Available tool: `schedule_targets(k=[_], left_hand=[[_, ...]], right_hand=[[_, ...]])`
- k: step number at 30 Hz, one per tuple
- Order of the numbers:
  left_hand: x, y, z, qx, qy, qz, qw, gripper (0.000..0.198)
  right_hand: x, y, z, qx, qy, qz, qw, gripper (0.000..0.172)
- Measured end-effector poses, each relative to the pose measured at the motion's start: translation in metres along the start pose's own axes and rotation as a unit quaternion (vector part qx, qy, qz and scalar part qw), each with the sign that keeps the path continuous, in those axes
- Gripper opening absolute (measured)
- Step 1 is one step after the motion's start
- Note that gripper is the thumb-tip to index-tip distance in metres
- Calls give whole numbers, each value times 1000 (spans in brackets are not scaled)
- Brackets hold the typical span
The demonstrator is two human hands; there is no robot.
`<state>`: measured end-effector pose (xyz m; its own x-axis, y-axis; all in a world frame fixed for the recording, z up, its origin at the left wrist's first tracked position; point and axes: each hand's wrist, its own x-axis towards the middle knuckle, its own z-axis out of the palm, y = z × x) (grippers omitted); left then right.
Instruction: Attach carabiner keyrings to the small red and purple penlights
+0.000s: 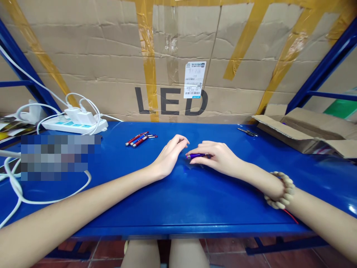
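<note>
My right hand is closed on a small purple pen-like flashlight, gripped between thumb and fingers just above the blue table. One end of it points left, out of the grip; the other end is mostly covered by my fingers. Just to its left, my left hand rests on its edge with the fingers stretched and slightly bent, nothing visible in it. The two hands do not touch. Beyond my left hand, several similar red and blue flashlights with small clips lie side by side.
A large taped LED carton stands along the back edge. At the back left is a white power strip with plugs and looping cables. Keys lie at the back right, beside an open cardboard box. A blurred-out patch covers the left side.
</note>
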<state>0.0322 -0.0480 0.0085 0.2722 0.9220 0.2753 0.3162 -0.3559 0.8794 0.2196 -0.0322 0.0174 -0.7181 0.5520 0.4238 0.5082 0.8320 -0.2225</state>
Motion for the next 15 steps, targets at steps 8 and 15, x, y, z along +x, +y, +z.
schedule_targets(k=[8,15], left_hand=[[0,1,0,3,0,-1,1000,28],[-2,4,-1,6,-4,-5,1000,26]], right_hand=[[1,3,1,0,-1,11,1000,30],[1,5,2,18,-2,29,999,30]])
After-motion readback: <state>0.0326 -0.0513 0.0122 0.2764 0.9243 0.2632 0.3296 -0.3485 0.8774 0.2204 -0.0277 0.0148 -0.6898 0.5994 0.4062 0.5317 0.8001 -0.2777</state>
